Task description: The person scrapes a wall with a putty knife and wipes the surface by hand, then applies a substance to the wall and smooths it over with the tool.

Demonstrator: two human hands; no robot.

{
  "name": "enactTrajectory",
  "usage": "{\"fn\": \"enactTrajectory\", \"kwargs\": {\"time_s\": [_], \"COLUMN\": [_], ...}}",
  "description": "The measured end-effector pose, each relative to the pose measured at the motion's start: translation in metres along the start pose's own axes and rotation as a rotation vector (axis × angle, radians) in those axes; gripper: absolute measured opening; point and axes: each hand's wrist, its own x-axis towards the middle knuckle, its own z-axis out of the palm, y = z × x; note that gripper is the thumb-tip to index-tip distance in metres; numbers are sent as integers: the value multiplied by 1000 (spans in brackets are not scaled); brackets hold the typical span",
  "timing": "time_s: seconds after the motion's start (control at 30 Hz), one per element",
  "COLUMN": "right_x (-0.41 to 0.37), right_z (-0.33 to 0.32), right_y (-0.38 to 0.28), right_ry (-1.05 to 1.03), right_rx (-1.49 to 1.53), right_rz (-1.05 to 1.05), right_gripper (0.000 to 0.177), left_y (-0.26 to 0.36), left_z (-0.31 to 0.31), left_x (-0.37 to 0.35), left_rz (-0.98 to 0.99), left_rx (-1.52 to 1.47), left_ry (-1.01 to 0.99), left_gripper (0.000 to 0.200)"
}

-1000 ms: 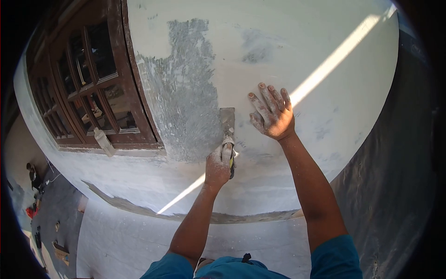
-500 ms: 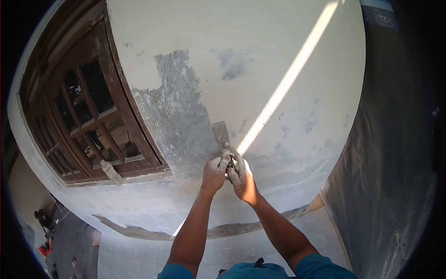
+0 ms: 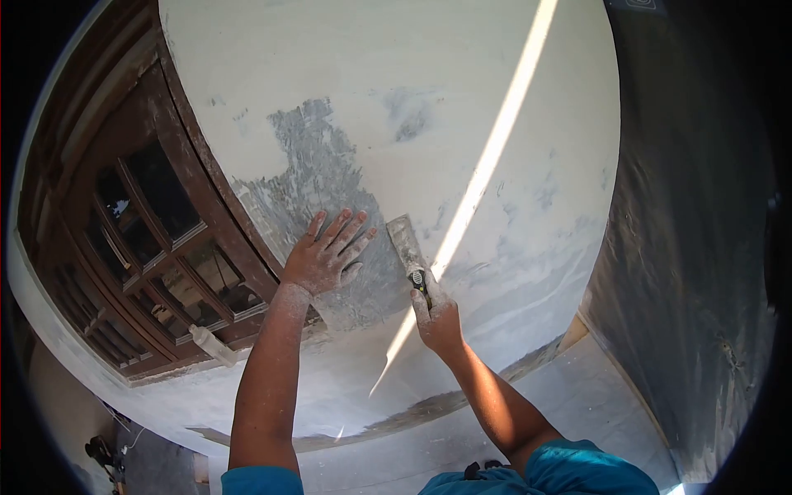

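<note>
My left hand [image 3: 320, 260], dusty with pale powder, is spread over the grey rough patch [image 3: 318, 157] on the wall [image 3: 495, 190], its fingers apart and nothing held. To its right, my right hand [image 3: 435, 309] grips the black handle of a putty knife [image 3: 404, 239]. The knife's wide metal blade points up and slightly left, at the right edge of the grey patch. Whether the blade presses on the wall cannot be made out.
A brown wooden window [image 3: 148, 223] fills the left, with a pale bottle [image 3: 212, 345] on its sill. Dark plastic sheeting [image 3: 685, 247] hangs at the right. A bright strip of sunlight crosses the wall. Pale floor covering [image 3: 594, 396] lies below.
My left hand has left the putty knife, moved left and spread its fingers over the grey patch. My right hand now holds the handle alone. The view has shifted slightly.
</note>
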Motion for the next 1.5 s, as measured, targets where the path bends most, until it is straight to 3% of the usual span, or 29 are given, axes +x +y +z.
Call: {"fn": "enactTrajectory", "kwargs": {"time_s": [0.1, 0.27, 0.37, 0.47, 0.53, 0.73, 0.77, 0.83, 1.27, 1.43, 1.5], "right_x": [-14, 20, -10, -11, 5, -7, -4, 7, -10, 14, -5], "right_z": [3, 1, 12, 14, 8, 14, 11, 6, 16, 9, 13], "right_y": [10, -33, 6, 4, -37, -16, -16, -42, -29, -59, -27], "right_ry": [40, -13, 74, 125, 6, 128, 130, 20, 128, 31, 77], "right_rx": [-49, -72, -110, -108, -116, -123, -128, -161, -120, -131, -113], "right_rz": [-56, 19, -89, -135, 149, -113, -115, 96, 10, 153, 68], "right_gripper": [47, 46, 45, 47, 48, 47, 47, 47, 40, 42, 42], "left_y": [5, 2, 1, 1, 1, -1, 0, 0, -1, 0, -1], "left_z": [-2, -2, -4, 0, -3, -1, -2, -3, -3, -4, -2], "left_x": [-4, -2, -3, -3, -2, -3, -4, -3, -4, -4, -4], "left_rz": [-21, -33, -28, -35, -33, -35, -30, -25, -20, -16, -18], "left_rx": [-52, -109, -131, -145, -148, -146, -160, -170, -153, -178, -170], "left_ry": [-14, 3, -14, 26, 20, 28, 14, 13, 40, 21, 30], "left_gripper": [80, 80, 79, 79, 79, 77, 77, 77, 76, 76, 76]}}
